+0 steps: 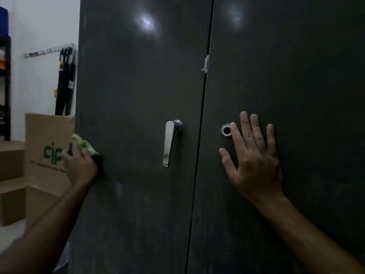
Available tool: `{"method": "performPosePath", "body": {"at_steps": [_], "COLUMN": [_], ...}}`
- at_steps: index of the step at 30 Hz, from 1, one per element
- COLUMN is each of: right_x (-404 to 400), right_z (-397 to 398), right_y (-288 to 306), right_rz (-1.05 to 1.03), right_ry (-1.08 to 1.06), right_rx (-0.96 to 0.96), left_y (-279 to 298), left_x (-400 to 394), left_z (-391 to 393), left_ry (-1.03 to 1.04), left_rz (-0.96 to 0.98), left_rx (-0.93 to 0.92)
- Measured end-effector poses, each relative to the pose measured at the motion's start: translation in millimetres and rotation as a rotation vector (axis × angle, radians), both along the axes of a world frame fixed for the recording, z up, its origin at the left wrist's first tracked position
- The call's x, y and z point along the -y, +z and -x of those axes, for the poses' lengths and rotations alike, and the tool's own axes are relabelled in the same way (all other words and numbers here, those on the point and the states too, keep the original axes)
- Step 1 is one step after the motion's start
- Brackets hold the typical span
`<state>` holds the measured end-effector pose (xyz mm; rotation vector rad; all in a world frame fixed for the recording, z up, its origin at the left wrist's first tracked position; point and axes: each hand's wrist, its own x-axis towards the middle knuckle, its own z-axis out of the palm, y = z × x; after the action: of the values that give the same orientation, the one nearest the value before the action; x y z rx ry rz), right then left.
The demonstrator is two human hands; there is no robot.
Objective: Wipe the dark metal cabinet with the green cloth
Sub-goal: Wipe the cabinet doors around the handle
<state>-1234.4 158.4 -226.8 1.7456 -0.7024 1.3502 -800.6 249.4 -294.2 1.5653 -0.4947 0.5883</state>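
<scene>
a: item one, dark metal cabinet (138, 86)?
b: two doors, both closed, filling most of the view. silver handle (171, 143) on the left door, round silver lock (226, 130) on the right door.
a: item two, green cloth (84, 145)?
b: bunched in the left hand (81, 167), at the cabinet's left edge, level with the handle. grip: fingers curled round the cloth, pressing it to the metal.
a: right hand (254, 161)?
b: flat on the right door, fingers straight and spread, index finger just beside the lock. grip wide, holding nothing.
a: sundries?
b: cardboard box (47, 147) with green lettering (partly hidden by the left hand) left of the cabinet, dark straps (66, 80) hanging on the white wall behind it.
</scene>
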Motion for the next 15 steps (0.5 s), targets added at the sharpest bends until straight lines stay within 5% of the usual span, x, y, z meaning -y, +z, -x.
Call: {"method": "performPosePath", "body": {"at_steps": [3,7,10,15], "right_x": [-2.4,-2.2,-0.6,-1.2], "right_z": [-2.5,-2.9,-3.1,-6.9], "right_y": [-1.1,-2.5,-2.7,-4.5], "right_rz": [-0.005,-0.003,0.006,0.002], "right_ry": [-0.023,-0.038,-0.049,-0.071], "right_rx": [-0.01,-0.01,-0.02,-0.014], "left_y": [32.8,-14.6,-54.5,4.5], "left_x": [2.0,4.2,-4.4,-4.0], "left_z": [0.5,44.1,34.8,-19.2], "left_ry": [0.03,-0.028,-0.034,0.026], "left_rz": [-0.001,-0.061,-0.164,-0.031], "left_rx": [-0.13,0.289,0.411,-0.128]}}
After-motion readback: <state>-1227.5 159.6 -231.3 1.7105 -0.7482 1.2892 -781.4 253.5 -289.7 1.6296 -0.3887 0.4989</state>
